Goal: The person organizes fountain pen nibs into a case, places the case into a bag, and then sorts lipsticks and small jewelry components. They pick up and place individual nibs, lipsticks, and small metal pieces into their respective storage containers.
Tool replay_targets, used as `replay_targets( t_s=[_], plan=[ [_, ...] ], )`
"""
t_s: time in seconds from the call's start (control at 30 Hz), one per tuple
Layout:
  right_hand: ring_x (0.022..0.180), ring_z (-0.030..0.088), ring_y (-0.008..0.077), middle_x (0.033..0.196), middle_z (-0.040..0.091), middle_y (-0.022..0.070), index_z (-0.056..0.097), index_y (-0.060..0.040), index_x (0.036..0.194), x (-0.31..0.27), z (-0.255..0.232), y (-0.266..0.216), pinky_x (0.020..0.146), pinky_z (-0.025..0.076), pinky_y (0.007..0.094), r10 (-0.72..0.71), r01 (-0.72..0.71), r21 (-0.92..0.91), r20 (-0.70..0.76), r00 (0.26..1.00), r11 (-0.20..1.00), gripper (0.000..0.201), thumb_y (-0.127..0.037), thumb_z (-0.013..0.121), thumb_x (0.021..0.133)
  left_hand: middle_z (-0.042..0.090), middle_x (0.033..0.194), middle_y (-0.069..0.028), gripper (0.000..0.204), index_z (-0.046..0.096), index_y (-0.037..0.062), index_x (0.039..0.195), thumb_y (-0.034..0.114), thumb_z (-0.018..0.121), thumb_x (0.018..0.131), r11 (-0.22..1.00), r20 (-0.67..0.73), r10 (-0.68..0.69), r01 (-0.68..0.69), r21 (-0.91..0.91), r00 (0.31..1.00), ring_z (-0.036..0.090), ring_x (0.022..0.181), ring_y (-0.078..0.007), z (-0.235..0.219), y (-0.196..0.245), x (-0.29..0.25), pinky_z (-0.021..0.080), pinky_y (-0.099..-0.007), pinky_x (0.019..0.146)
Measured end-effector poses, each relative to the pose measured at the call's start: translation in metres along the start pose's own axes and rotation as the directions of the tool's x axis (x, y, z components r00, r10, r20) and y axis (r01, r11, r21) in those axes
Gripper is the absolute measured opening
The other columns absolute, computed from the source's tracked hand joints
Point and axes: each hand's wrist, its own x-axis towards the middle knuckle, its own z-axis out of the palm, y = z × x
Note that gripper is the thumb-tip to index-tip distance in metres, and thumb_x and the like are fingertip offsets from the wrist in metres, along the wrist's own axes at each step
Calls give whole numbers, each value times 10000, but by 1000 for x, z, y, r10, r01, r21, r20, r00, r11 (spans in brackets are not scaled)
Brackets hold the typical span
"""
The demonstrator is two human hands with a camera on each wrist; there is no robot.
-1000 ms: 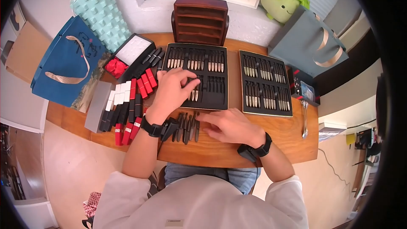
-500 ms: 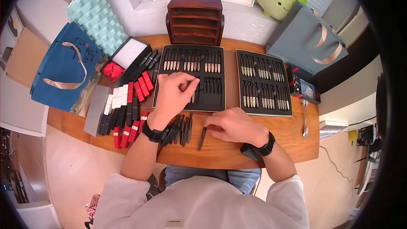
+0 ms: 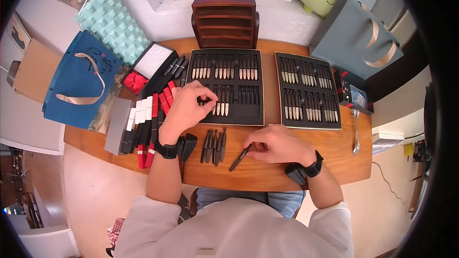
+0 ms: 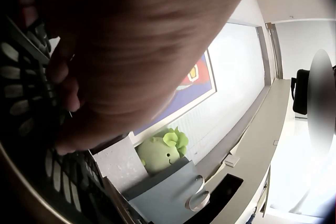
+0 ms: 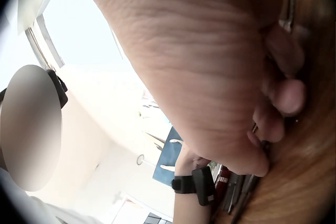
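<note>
My right hand [image 3: 282, 144] pinches a slim dark stick [image 3: 239, 159] between thumb and fingers, low over the table's front part. Just left of it, several similar sticks [image 3: 214, 147] lie in a loose row on the wood. My left hand [image 3: 189, 107] is over the lower left of the left black tray [image 3: 248, 113], fingers bent and thumb tip beside sticks with pale ends [image 3: 223, 109]; whether it grips one I cannot tell. Both trays hold grouped sticks in slots; the right tray [image 3: 313, 126] stands apart from both hands. In the left wrist view, the left hand [image 4: 121, 61] covers much of its tray.
Red, white and black narrow boxes [image 3: 143, 107] crowd the left side. Behind the trays is a small wooden shelf [image 3: 224, 21]. A blue bag [image 3: 76, 83] is on the left, a grey bag [image 3: 351, 38] at back right. A metal spoon-like tool [image 3: 355, 131] lies near the right edge.
The right hand has drawn one stick away from the loose row, to the right. The left hand stays over the left tray, its fingers shifting slightly; more pale stick ends now show beside it.
</note>
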Motion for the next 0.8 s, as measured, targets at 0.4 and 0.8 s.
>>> replay_targets(
  t_s=[0.4,0.8],
  plan=[
    [702,710,307,737,701,67,786,-91,1076,1,-4,-4,637,517,445,36,-35,-10,43,998,999,207,-222,842,925,580,835,1,232,803,162,1130,178,841,901,977,72,-82,66,202,994,606,849,-188,2,10,-7,335,-411,943],
    [602,724,93,843,771,35,785,-20,1036,-11,-33,-3,542,499,242,193,-33,340,-450,872,940,127,-48,876,952,749,1161,-62,283,763,8,1356,49,733,1078,771,141,356,-206,-602,924,710,990,-122,26,41,-4,567,-284,874]
  ],
)
